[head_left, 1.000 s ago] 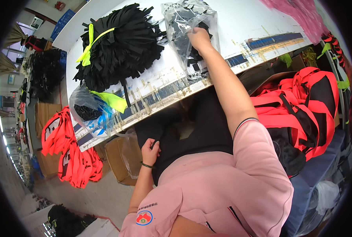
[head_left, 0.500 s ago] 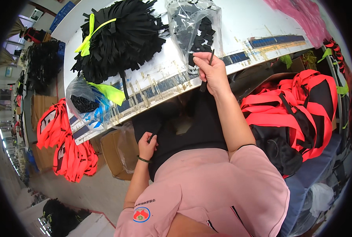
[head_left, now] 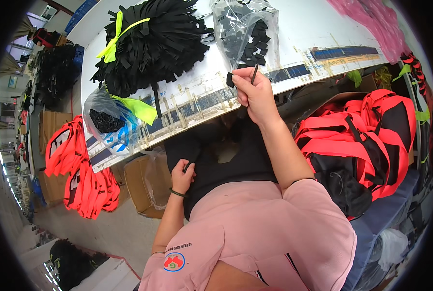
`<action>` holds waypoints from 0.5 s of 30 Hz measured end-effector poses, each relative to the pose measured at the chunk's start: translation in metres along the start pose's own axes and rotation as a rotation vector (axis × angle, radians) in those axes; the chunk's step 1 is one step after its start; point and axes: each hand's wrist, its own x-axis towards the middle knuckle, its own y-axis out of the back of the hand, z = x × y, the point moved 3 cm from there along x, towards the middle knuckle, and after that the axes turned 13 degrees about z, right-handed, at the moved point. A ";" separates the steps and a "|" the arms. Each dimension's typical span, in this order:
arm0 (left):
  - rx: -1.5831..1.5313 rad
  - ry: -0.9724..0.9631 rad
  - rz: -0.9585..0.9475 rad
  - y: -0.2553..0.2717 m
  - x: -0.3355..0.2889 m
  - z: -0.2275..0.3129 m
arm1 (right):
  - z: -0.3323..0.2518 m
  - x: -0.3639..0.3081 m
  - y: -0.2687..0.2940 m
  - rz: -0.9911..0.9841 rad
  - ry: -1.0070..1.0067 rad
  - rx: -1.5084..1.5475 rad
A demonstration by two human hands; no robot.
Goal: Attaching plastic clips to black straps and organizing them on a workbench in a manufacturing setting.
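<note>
My right hand [head_left: 259, 98] is raised at the table's near edge, pinching a small flat black piece [head_left: 230, 79] between thumb and fingertip. A thin dark strip [head_left: 255, 72] also sticks up from its fingers. Just beyond is a clear plastic bag [head_left: 224, 36] with many similar small black pieces [head_left: 255, 42] in it. Low over my lap, my left hand [head_left: 181, 178] is closed, with a dark bit [head_left: 187, 167] showing at its fingers that I cannot make out. Left of the bag lies a big bundle of black straps [head_left: 151, 48], tied with a yellow-green band [head_left: 110, 48].
A clear bag of black material [head_left: 106, 121] sits at the table's left corner. Red and black straps [head_left: 367, 140] are heaped at my right; more red straps [head_left: 88, 186] hang at left. A cardboard box [head_left: 143, 186] stands below the table [head_left: 187, 104]. Pink plastic [head_left: 372, 22] lies far right.
My right hand has drawn back slightly from the bag, and the small black piece now shows clear of it at the fingertips. My left hand stays low, nearly unmoved.
</note>
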 end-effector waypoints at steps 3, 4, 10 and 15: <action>-0.004 0.000 0.000 0.000 0.000 0.000 | -0.002 -0.006 -0.005 -0.118 -0.222 0.264; -0.005 -0.003 0.002 0.000 0.000 0.000 | -0.002 -0.009 -0.008 -0.168 -0.308 0.376; 0.007 -0.007 0.002 0.000 0.000 0.001 | 0.008 -0.015 -0.011 -0.413 -0.411 0.696; 0.006 -0.006 -0.001 0.000 0.002 -0.002 | 0.009 -0.018 -0.016 -0.513 -0.454 0.802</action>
